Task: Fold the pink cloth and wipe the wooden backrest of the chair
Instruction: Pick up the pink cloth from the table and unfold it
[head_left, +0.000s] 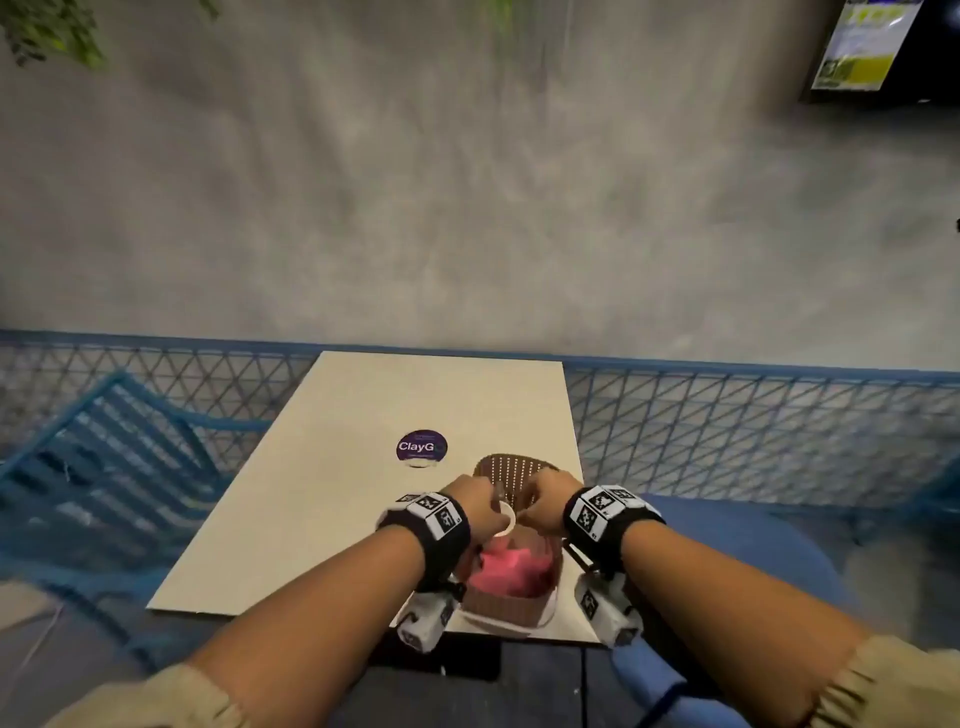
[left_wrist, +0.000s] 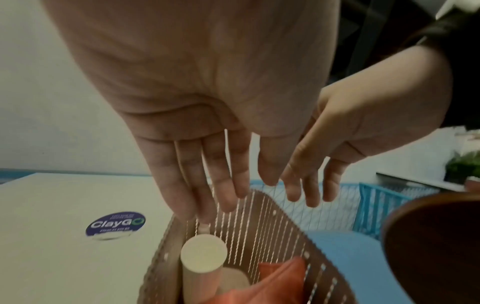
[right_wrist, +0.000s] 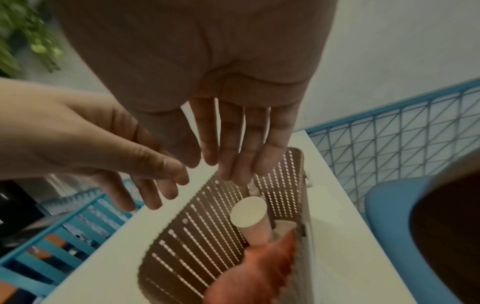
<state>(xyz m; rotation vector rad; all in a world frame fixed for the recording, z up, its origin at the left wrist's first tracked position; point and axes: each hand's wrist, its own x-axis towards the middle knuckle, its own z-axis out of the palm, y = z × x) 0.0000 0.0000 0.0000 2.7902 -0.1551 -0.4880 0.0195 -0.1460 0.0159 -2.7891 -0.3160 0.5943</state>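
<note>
The pink cloth (head_left: 511, 569) lies bunched inside a brown slotted basket (head_left: 511, 470) at the near edge of the white table (head_left: 337, 493). Next to the cloth in the basket stands a pale cylinder (head_left: 506, 519). My left hand (head_left: 480, 506) and right hand (head_left: 545, 501) hover side by side over the basket's far end. In the left wrist view the left hand's fingers (left_wrist: 207, 185) are straight and hold nothing. The right hand's fingers (right_wrist: 233, 148) are straight too, above the cylinder (right_wrist: 248, 211). A dark brown wooden curve (left_wrist: 436, 246) shows at the right.
A round purple sticker (head_left: 422, 448) lies on the table beyond the basket. A blue slatted chair (head_left: 104, 467) stands at the left. A blue cushioned seat (head_left: 727, 545) is at the right. Blue mesh fencing (head_left: 727, 426) runs behind the table, below a grey wall.
</note>
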